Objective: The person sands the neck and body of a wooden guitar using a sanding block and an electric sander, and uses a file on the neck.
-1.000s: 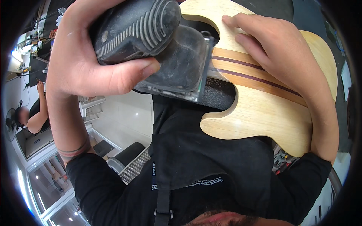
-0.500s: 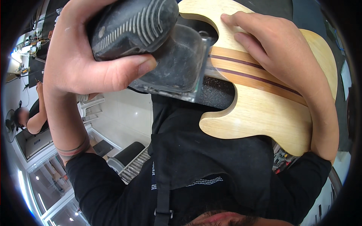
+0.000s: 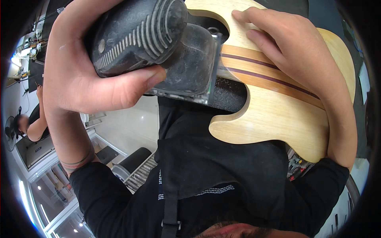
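Observation:
My left hand (image 3: pixel 75 79) is wrapped round the handle of a dusty black power sander (image 3: pixel 135 35). Its square base sits at the narrow striped neck part of a pale wooden electric guitar body (image 3: pixel 258 115), which has dark centre stripes and two curved horns. My right hand (image 3: pixel 285 47) rests on top of the body, index finger stretched out near the upper horn and thumb apart from it; its other fingers are mostly hidden. A dark, dust-speckled surface (image 3: pixel 230 95) shows under the body, and my black apron (image 3: pixel 218 166) is below it.
Another person (image 3: pixel 35 127) is at the far left by a fan (image 3: pixel 11 133) and a cluttered dark bench (image 3: pixel 37 63). A pale tiled floor (image 3: pixel 127 123), a black roller-shaped object (image 3: pixel 137 156) and glass-panelled framework (image 3: pixel 43 190) lie lower left.
The sander and my left hand have shifted slightly left, the handle tipping a little lower. My right hand and the guitar body have moved very slightly up in view.

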Demonstrator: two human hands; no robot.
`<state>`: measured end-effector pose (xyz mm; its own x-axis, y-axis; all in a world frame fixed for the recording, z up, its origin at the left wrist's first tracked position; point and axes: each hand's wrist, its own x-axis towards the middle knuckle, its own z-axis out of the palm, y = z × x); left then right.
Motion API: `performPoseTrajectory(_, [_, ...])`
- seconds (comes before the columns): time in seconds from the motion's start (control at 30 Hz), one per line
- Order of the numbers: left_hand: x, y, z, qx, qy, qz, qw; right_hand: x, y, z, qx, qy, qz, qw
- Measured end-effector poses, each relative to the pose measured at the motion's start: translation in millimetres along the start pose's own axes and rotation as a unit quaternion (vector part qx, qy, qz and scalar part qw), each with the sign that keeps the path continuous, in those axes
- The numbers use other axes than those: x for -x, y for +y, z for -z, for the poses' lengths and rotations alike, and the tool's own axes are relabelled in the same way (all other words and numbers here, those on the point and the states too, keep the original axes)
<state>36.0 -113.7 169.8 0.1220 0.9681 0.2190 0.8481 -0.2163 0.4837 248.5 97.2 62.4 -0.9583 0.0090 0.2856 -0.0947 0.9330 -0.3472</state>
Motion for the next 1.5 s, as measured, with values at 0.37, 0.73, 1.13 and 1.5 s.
performPoseTrajectory(0.37, [7.7, 17.7, 7.1, -0.085, -0.051, -0.008, 0.995, -12.2, -27.2, 28.5, 0.053, -0.094, -0.067, 0.992])
performPoseTrajectory(0.73, [13.2, 30.6, 17.8, -0.106, -0.076, 0.01, 0.991, -12.5, -28.5, 27.9, 0.051, -0.08, -0.059, 0.994])
performPoseTrajectory(1.13, [16.4, 32.4, 10.0, -0.13, -0.051, 0.007, 0.99, -10.9, -28.0, 25.5, 0.052, -0.069, -0.064, 0.994])
performPoseTrajectory(1.5, [17.2, 32.4, 16.4, -0.119, -0.06, 0.009, 0.991, -13.9, -31.1, 29.6, 0.057, -0.087, -0.072, 0.992])
